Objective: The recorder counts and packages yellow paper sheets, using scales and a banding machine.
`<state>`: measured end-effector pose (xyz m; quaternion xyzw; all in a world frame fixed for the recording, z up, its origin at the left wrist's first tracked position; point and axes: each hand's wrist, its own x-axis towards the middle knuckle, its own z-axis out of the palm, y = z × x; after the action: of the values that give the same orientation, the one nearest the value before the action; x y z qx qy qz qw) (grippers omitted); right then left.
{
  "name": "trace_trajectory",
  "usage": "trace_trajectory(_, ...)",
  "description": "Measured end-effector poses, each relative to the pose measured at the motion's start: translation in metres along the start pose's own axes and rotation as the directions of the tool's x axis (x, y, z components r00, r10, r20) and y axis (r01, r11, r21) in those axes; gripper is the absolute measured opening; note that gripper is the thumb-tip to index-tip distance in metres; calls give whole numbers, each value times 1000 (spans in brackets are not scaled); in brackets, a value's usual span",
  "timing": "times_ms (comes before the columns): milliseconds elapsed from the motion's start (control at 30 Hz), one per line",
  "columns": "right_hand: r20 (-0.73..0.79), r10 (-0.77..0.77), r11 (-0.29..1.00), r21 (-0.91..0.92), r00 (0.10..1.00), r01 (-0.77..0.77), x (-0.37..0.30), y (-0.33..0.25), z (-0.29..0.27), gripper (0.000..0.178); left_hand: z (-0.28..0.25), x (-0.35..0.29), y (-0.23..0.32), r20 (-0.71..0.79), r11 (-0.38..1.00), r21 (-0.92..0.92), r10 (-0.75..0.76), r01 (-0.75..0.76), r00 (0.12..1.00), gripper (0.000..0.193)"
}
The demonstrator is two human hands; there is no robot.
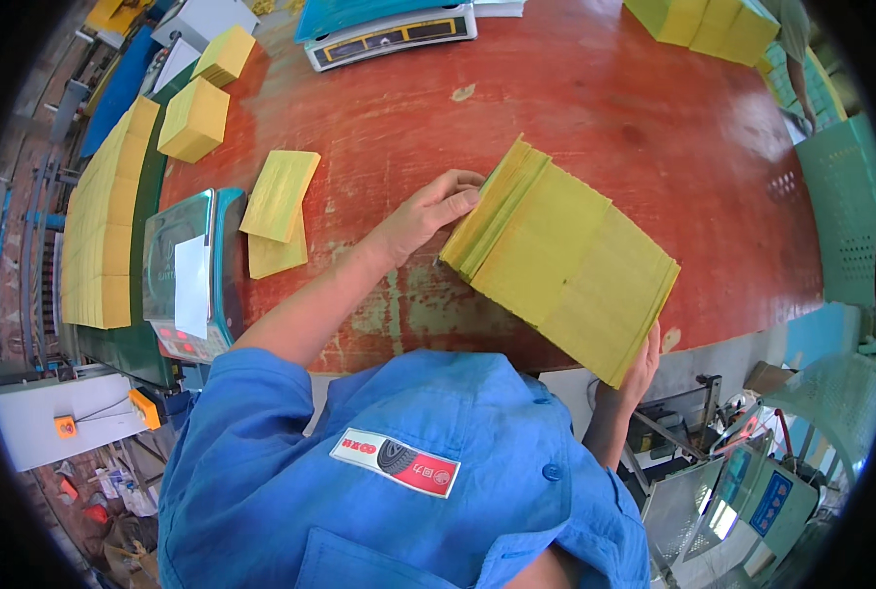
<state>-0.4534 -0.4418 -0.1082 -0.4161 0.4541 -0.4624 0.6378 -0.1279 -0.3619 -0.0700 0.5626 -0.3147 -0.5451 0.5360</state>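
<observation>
A thick stack of yellow paper [570, 260] is held tilted over the red table [389, 118], in front of my chest. At its upper left end, my left hand [433, 214] grips the edge, thumb on top and fingers partly hidden; the sheets there are fanned into uneven layers. My right hand [640, 368] supports the lower right end, its fingers mostly behind the stack. Left of my forearm lie two thin, overlapping bundles of yellow paper [283, 196], next to a green digital scale [187, 265] with a white sheet on it.
Yellow paper blocks [194, 123] sit at the left, beside a long row of stacked yellow paper [109, 226]. Another scale [389, 39] with a blue top stands at the far edge. More yellow blocks [703, 25] and a person's arm [801, 83] are at far right.
</observation>
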Motion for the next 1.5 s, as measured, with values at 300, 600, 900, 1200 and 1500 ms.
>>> trace_trajectory(300, -9, 21, 1000, -7, 1000, -22, 2, -2, -1, 35, 28, 9, 32, -17, 939, 327, -107, 107, 994, 51)
trace_trajectory(600, -11, 42, 997, 66, 999, -41, 3, -3, -5, 34, 16, 9, 19, -65, 993, -4, -116, 116, 991, 45)
trace_trajectory(900, -39, 60, 996, 66, 997, -57, 2, -4, -5, 33, 26, 12, 32, -140, 712, 689, 312, -135, 940, 23)
trace_trajectory(1200, -21, 34, 998, 58, 999, -32, 1, -1, -4, 36, 33, 17, 22, -162, 529, 817, 593, -230, 788, 13)
trace_trajectory(1500, -8, 43, 997, 63, 999, -42, 3, 4, -9, 37, 32, 16, 29, -182, 671, 722, 416, -166, 891, 23)
